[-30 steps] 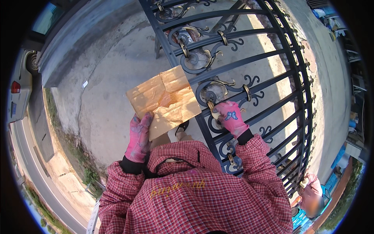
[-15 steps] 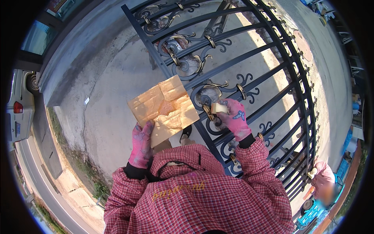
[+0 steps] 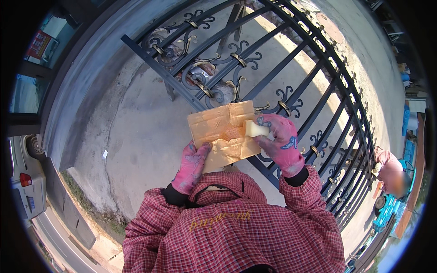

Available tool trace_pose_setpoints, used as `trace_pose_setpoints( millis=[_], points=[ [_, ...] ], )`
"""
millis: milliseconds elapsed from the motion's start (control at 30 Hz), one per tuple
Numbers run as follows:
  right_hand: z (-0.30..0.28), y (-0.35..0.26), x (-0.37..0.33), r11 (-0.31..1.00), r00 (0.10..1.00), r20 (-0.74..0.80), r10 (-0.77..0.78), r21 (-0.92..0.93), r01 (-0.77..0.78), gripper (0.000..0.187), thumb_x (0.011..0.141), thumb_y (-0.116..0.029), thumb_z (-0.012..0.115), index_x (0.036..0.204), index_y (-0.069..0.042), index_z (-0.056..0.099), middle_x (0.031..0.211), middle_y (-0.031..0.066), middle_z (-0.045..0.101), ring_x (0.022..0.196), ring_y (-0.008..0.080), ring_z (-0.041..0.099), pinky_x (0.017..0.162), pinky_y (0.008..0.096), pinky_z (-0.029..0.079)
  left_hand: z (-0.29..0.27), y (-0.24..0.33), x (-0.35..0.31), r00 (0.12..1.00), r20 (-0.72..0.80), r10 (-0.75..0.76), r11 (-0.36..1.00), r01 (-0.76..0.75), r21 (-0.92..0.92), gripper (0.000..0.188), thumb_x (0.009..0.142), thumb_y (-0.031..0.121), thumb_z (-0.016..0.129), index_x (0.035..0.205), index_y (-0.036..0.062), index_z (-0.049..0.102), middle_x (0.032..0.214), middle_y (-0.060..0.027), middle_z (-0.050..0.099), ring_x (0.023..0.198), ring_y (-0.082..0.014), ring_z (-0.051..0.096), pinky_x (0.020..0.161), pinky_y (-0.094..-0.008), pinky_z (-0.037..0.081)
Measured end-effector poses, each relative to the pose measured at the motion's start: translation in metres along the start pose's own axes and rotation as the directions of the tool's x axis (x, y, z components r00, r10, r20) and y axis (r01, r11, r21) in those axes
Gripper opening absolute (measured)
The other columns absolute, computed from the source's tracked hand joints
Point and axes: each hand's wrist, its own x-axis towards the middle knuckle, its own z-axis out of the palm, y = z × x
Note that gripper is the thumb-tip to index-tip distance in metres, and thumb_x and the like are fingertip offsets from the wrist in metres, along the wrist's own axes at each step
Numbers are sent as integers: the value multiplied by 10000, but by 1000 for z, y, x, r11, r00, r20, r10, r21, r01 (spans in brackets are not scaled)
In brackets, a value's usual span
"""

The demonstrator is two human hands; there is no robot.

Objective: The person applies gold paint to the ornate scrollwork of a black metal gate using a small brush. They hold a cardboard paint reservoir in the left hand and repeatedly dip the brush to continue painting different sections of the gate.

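My left hand [image 3: 192, 166], in a pink patterned glove, grips the lower left edge of a creased brown cardboard sheet [image 3: 207, 125]. An orange-gold smear [image 3: 231, 132] marks the sheet's middle. In my right hand [image 3: 283, 142], gloved alike, a pale cream sponge block [image 3: 256, 129] is pinched between thumb and fingers. The sponge overlaps the sheet's right side, close to the smear; whether it touches the cardboard I cannot tell. Beyond both hands lies a dark metal gate panel [image 3: 275, 71] with scrollwork and gold-coloured collars [image 3: 238, 59]. The cardboard hides part of its near frame.
A support leg [image 3: 170, 91] stands under the panel's left side. At far right, a person in pink [image 3: 388, 167] is by the panel's end, near a blue vehicle [image 3: 387, 214]. A white vehicle [image 3: 29, 182] is at left. A white scrap [image 3: 105, 154] lies on the concrete.
The sponge has come from beside a gold collar on the gate to over the cardboard's right side. The cardboard sits farther right in the picture, and the whole view has shifted.
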Motion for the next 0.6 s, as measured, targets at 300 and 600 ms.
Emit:
trace_pose_setpoints(
  millis=[300, 600],
  points=[
    [19, -11, 10, 965, 978, 210, -5, -257, 61, 331, 608, -83, 690, 932, -71, 618, 912, 82, 642, 845, 295, 599, 789, 375, 448, -7, 14, 12, 999, 8, -44, 999, 44, -11, 253, 916, 100, 502, 1148, 3, 539, 951, -28, 623, 769, -90, 591, 673, -227, 496],
    [-79, 106, 23, 896, 886, 135, 443, -75, -437, 349, 645, 46, 657, 989, -10, 632, 898, 122, 634, 799, 255, 622, 672, 325, 510, 3, 2, 1, 971, -239, 19, 986, -58, -159, 275, 912, 168, 560, 1144, 23, 537, 991, -48, 628, 815, -118, 615, 704, -250, 517]
  ],
)
